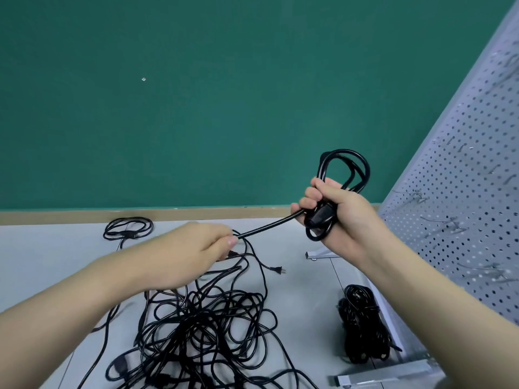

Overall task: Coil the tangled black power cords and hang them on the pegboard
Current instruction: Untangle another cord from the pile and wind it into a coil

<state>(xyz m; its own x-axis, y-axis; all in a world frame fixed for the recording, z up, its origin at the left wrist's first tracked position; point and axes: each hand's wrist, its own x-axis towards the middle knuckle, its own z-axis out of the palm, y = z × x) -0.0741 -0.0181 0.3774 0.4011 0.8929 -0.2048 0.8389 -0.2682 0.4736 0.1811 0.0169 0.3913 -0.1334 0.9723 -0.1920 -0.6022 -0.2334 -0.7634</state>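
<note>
My right hand (334, 213) grips a small coil of black power cord (344, 169), its loops standing up above my fist and a plug end held in the palm. A straight run of that same cord (269, 227) stretches down-left to my left hand (202, 248), which pinches it between thumb and fingers. Below my hands a big tangle of black cords (202, 329) lies on the pale floor. The white pegboard (460, 169) with metal hooks leans at the right.
One loosely coiled cord (127, 230) lies by the wall at the left. A bundled black cord (363, 327) sits beside the pegboard's foot (384, 379). A loose two-pin plug (278, 270) lies on the floor. A green wall with a tan skirting stands behind.
</note>
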